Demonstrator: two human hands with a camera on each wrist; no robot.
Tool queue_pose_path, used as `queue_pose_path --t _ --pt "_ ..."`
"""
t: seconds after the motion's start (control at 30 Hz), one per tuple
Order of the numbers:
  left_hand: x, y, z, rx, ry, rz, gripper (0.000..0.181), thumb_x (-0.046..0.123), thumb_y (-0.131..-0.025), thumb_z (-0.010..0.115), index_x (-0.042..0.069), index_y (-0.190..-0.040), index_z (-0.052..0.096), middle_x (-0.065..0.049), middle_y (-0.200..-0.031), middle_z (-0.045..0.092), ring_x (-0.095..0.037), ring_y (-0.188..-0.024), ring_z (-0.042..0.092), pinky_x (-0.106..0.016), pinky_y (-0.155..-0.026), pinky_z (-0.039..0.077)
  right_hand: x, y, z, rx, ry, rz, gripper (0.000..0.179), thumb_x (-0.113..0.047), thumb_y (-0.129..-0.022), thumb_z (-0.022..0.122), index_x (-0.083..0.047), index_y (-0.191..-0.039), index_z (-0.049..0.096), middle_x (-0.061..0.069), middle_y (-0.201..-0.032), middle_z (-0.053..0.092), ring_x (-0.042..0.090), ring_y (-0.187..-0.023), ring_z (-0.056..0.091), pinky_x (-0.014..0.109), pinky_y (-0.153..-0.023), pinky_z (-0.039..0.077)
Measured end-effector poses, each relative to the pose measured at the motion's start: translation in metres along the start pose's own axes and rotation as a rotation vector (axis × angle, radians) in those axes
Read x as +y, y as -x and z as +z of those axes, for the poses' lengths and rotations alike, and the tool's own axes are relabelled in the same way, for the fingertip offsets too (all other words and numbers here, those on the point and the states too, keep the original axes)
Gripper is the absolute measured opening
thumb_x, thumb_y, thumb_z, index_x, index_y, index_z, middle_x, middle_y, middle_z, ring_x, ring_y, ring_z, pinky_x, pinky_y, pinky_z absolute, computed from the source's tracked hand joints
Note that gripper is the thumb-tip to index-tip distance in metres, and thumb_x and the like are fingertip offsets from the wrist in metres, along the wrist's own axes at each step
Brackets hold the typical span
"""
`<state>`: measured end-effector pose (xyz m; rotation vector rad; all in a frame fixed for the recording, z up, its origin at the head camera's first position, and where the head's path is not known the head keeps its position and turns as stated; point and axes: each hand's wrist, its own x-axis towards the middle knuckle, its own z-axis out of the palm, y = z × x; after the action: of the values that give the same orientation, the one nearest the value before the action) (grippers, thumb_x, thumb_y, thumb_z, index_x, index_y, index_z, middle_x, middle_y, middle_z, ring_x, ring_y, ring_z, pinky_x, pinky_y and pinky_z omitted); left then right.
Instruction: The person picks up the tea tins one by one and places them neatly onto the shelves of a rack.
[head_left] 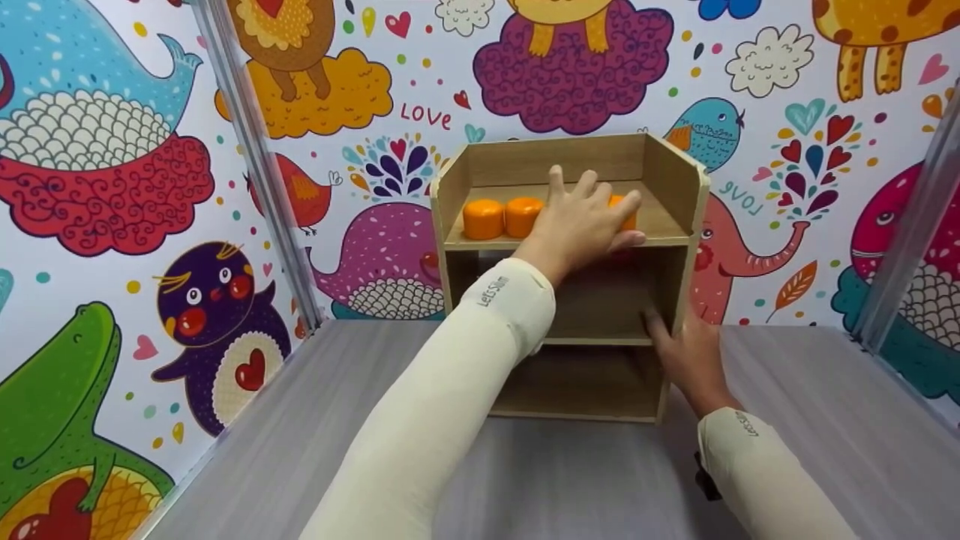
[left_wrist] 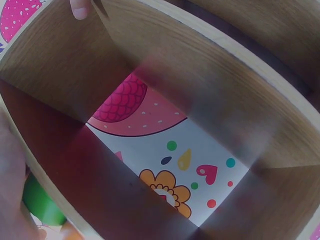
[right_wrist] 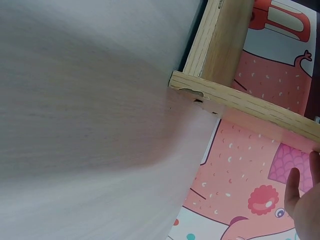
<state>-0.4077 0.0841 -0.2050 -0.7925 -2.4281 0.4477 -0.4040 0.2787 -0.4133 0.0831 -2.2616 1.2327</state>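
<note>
My left hand (head_left: pixel 581 221) is over the front of the top shelf with its fingers spread. An orange cylinder (head_left: pixel 628 219) shows behind its index finger and thumb. Left of the hand, two more orange cylinders (head_left: pixel 484 219) stand side by side on that shelf. A green rounded object (left_wrist: pixel 42 200) is next to the hand in the left wrist view, partly hidden by the panel edge. My right hand (head_left: pixel 694 360) grips the right side panel of the wooden shelf unit (head_left: pixel 600 307), thumb inside and fingers outside. Right-hand fingers (right_wrist: pixel 292 192) show beside the panel.
The three-level unit stands on a grey wood-grain table (head_left: pixel 570 480). Its middle compartment (left_wrist: pixel 185 65) has an open back, through which the printed wall shows. Cartoon-covered walls (head_left: pixel 420 75) enclose the table, with metal posts (head_left: pixel 262 157) at the corners.
</note>
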Motion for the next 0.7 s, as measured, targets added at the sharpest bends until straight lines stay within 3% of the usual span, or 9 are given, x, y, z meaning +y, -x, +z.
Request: queue_pose_path --t 0.17,0.37,0.7 --pt "0.0002 -0.001 -0.0007 -0.018 -0.009 -0.004 0.064 0.07 -0.102 0.023 0.036 -0.154 0.033 -0.005 -0.15 0.053 -0.028 -0.147 0.034 -0.066 -0.116 0.017 0.0014 0.0004 0.0004 0.015 0.0 -0.031 0.08 -0.059 -0.093 0.065 -0.021 -0.156 0.033 0.015 -0.149 0.052 0.045 -0.136 0.053 0.069 -0.106 0.039" --pt "-0.0001 -0.0018 -0.0016 -0.021 -0.017 -0.012 0.063 0.07 -0.102 0.023 0.035 -0.153 0.033 -0.005 -0.15 0.052 -0.027 -0.147 0.034 -0.066 -0.116 0.017 0.0024 -0.0003 0.001 0.013 -0.019 -0.036 0.083 -0.063 -0.09 0.066 -0.026 -0.156 0.031 0.011 -0.151 0.051 0.043 -0.138 0.051 0.069 -0.107 0.038" --pt "0.0028 0.0017 -0.002 -0.002 -0.036 -0.021 0.066 0.069 -0.102 0.022 0.035 -0.159 0.027 -0.006 -0.156 0.045 -0.027 -0.148 0.033 -0.066 -0.116 0.017 -0.0021 -0.0035 -0.0074 -0.105 0.018 0.008 0.094 -0.068 -0.091 0.061 -0.023 -0.161 0.018 0.018 -0.155 0.044 0.049 -0.139 0.047 0.073 -0.104 0.037"
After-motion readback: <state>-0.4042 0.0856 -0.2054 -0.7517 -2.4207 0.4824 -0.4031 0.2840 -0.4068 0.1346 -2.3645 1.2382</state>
